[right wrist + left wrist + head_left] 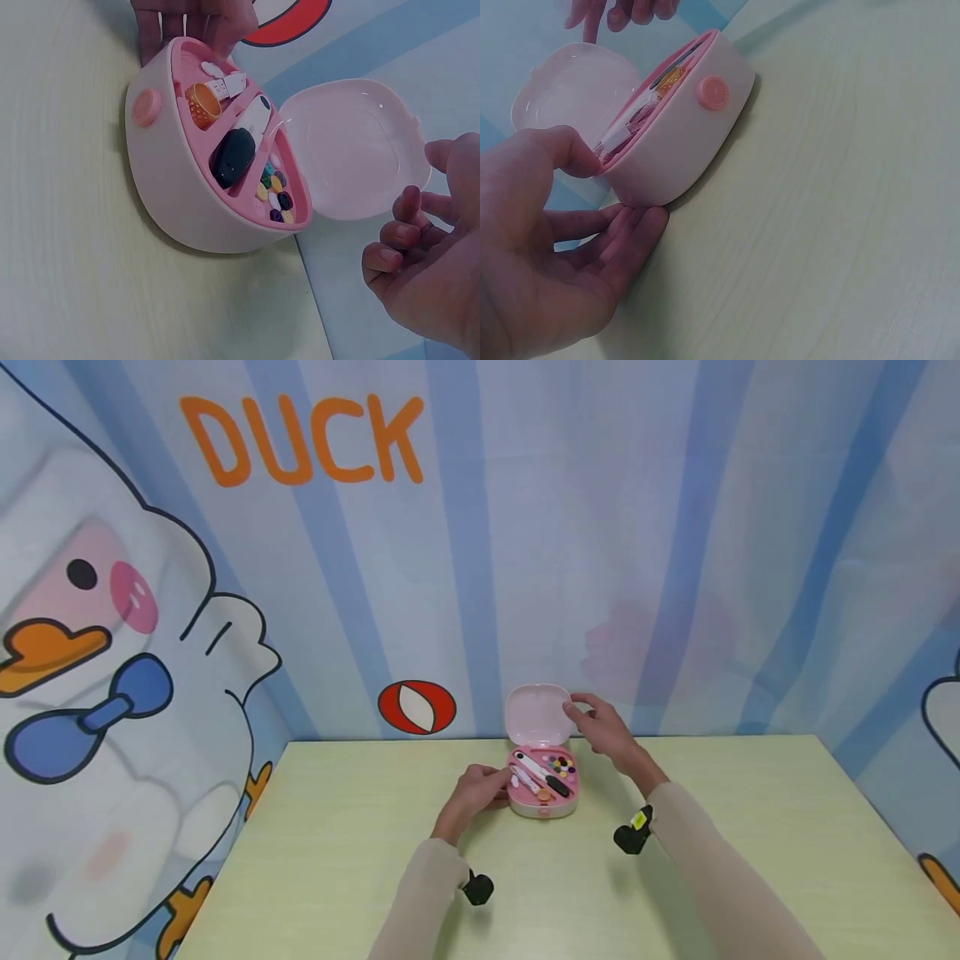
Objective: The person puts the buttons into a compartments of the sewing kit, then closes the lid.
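Observation:
A pink-and-white sewing kit box (pixel 542 810) stands on the table with its lid (pixel 352 150) raised at the back. Inside its pink tray lie a white tool with a black end (pixel 234 157), an orange thimble (pixel 203 105) and several coloured buttons (pixel 275 196). My left hand (pixel 562 232) holds the box's left side, thumb over the rim and fingertips low by the base. At the lid's right edge, my right hand (pixel 600 727) has its thumb and index finger on the rim, the other fingers loosely bent.
The pale wooden table (pixel 337 843) ends at a blue-striped backdrop (pixel 517 527) close behind the lid. A pink round clasp (pixel 147 108) sits on the box's front. Black wrist cameras (pixel 478 888) hang beneath the sleeves.

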Available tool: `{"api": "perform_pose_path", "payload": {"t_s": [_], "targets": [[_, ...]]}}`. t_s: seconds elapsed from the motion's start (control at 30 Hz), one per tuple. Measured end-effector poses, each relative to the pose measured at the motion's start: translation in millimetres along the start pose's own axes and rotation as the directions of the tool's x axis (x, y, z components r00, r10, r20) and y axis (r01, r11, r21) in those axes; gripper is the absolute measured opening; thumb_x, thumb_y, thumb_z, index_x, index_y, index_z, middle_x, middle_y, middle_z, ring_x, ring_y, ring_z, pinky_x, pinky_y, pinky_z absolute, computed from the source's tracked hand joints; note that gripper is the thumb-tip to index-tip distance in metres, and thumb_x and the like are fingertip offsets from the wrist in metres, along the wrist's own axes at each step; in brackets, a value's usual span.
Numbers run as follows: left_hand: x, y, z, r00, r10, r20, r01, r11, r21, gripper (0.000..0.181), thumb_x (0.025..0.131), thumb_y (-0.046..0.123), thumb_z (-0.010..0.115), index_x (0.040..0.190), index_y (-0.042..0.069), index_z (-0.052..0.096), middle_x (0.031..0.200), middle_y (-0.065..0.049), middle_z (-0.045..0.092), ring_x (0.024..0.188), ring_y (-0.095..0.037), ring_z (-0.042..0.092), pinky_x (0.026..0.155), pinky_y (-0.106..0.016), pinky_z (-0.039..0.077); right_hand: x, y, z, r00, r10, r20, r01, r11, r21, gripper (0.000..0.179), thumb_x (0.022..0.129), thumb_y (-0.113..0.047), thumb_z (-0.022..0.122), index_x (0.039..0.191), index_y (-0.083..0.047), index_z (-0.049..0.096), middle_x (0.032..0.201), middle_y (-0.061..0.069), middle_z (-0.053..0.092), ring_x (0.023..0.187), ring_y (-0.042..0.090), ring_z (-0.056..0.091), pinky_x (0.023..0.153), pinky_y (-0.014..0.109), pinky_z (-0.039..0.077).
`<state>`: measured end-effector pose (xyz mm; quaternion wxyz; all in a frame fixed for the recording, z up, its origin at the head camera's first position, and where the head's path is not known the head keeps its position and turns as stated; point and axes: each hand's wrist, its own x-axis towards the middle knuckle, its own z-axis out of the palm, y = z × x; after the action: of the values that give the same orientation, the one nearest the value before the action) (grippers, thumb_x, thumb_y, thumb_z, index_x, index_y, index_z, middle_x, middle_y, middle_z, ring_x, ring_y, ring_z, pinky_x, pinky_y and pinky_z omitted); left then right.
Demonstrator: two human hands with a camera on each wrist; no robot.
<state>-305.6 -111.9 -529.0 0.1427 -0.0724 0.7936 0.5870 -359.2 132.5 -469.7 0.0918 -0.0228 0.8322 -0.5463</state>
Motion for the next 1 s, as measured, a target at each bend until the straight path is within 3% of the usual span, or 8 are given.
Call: {"api": "perform_pose_path", "payload": {"t_s": [0.4,0.47,0.53,0.63,0.7,0.8,0.87,1.0], "targets": [[-0.2,1.7,1.6,1.000,0.008,-0.009,-0.008,1.000,0.019,0.055,0.102,0.038,0.064,0.134,-0.006,0.059,0.107,-0.011,0.070,0.092,-0.019,0.069,0.085,-0.031,0.061,0.7,4,-5,0.999,0.010,0.034,-0.011,0.999,0.048,0.062,0.108,-0.049,0.050,0.159,-0.016,0.038,0.154,0.020,0.045,0.138,0.043,0.043,0.107,0.069,0.041],[-1.2,1.3,1.1,1.000,0.014,-0.006,-0.014,1.000,0.009,0.054,0.101,0.038,0.065,0.133,-0.006,0.060,0.106,-0.011,0.071,0.091,-0.019,0.069,0.085,-0.032,0.061,0.1,5,-6,1.000,0.008,0.028,-0.009,0.998,0.062,0.060,0.107,-0.049,0.051,0.157,-0.017,0.041,0.147,0.019,0.050,0.130,0.042,0.047,0.103,0.064,0.046],[-1.3,1.2,1.4,1.000,0.015,-0.007,-0.015,1.000,0.001,0.053,0.101,0.037,0.065,0.131,-0.006,0.061,0.105,-0.011,0.071,0.090,-0.019,0.069,0.085,-0.031,0.061,-0.8,5,-7,1.000,-0.003,0.021,0.002,0.998,0.070,0.059,0.107,-0.049,0.051,0.155,-0.017,0.043,0.129,0.018,0.057,0.111,0.037,0.052,0.088,0.054,0.051],[-1.0,1.5,1.8,1.000,0.017,-0.005,-0.017,1.000,-0.004,0.051,0.101,0.036,0.064,0.129,-0.006,0.062,0.103,-0.011,0.070,0.088,-0.019,0.069,0.083,-0.030,0.061,-2.3,7,-8,1.000,-0.015,0.006,0.015,0.997,0.081,0.057,0.106,-0.052,0.051,0.153,-0.019,0.046,0.105,0.016,0.054,0.085,0.028,0.047,0.066,0.040,0.041],[-0.6,1.5,1.8,1.000,0.019,-0.003,-0.019,1.000,-0.003,0.050,0.102,0.036,0.063,0.128,-0.006,0.063,0.102,-0.010,0.070,0.087,-0.018,0.068,0.082,-0.029,0.061,-3.4,9,-9,1.000,-0.026,0.002,0.025,0.996,0.082,0.059,0.105,-0.055,0.051,0.152,-0.019,0.046,0.102,0.017,0.053,0.081,0.025,0.044,0.062,0.037,0.036],[0.5,0.8,1.6,1.000,0.023,-0.001,-0.023,1.000,0.004,0.048,0.103,0.035,0.061,0.127,-0.006,0.064,0.101,-0.010,0.070,0.085,-0.017,0.068,0.081,-0.028,0.061,-5.6,13,-11,0.999,-0.039,-0.012,0.040,0.996,0.079,0.064,0.104,-0.059,0.051,0.152,-0.018,0.046,0.122,0.020,0.057,0.098,0.029,0.053,0.073,0.041,0.047],[0.7,0.7,1.6,1.000,0.021,0.001,-0.021,1.000,0.008,0.048,0.103,0.035,0.059,0.127,-0.006,0.065,0.101,-0.010,0.070,0.085,-0.017,0.067,0.081,-0.028,0.061,-7.3,15,-11,0.999,-0.046,-0.022,0.047,0.995,0.086,0.065,0.103,-0.060,0.052,0.151,-0.016,0.047,0.133,0.022,0.056,0.108,0.033,0.052,0.081,0.048,0.049],[0.3,0.8,1.6,1.000,0.018,0.004,-0.018,1.000,0.012,0.049,0.103,0.036,0.060,0.128,-0.006,0.064,0.102,-0.010,0.070,0.085,-0.017,0.067,0.081,-0.028,0.061,-11.9,17,-12,0.997,-0.054,-0.050,0.059,0.993,0.103,0.063,0.102,-0.059,0.055,0.148,-0.015,0.051,0.135,0.023,0.056,0.105,0.030,0.051,0.085,0.052,0.048]]}}
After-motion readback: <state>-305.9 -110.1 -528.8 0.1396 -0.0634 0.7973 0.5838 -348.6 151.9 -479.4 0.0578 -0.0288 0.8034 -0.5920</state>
